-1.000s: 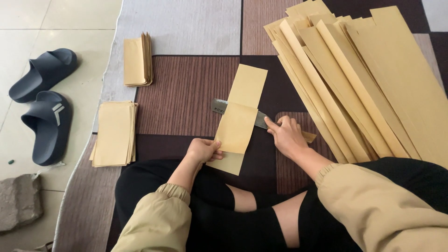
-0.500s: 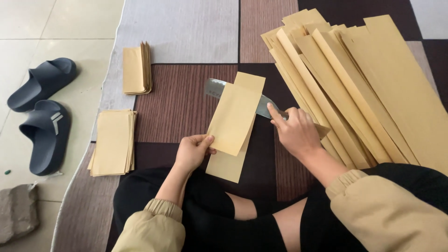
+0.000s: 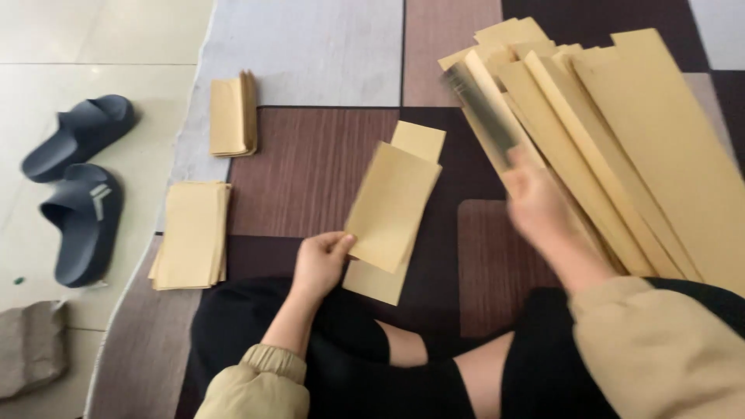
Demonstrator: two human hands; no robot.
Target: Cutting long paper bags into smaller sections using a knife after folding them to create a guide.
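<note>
My left hand point(image 3: 320, 262) pinches the lower left corner of a cut tan paper piece point(image 3: 392, 206), lifted above the rest of the tan strip point(image 3: 419, 140) lying on the carpet. My right hand point(image 3: 535, 203) grips a flat metal blade point(image 3: 479, 116), blurred by motion, swung out over the pile of long tan paper strips point(image 3: 621, 140) at the right. I sit cross-legged in dark trousers and tan sleeves.
Two stacks of cut tan sheets lie to the left: one flat stack point(image 3: 191, 244) near my knee, one folded stack point(image 3: 233, 115) farther back. A pair of dark blue slippers point(image 3: 77, 186) rests on the tile floor. A grey cloth point(image 3: 29, 361) lies bottom left.
The blade has left the cut and swung up to the right over the strip pile. The left hand has lifted the separated piece off the strip.
</note>
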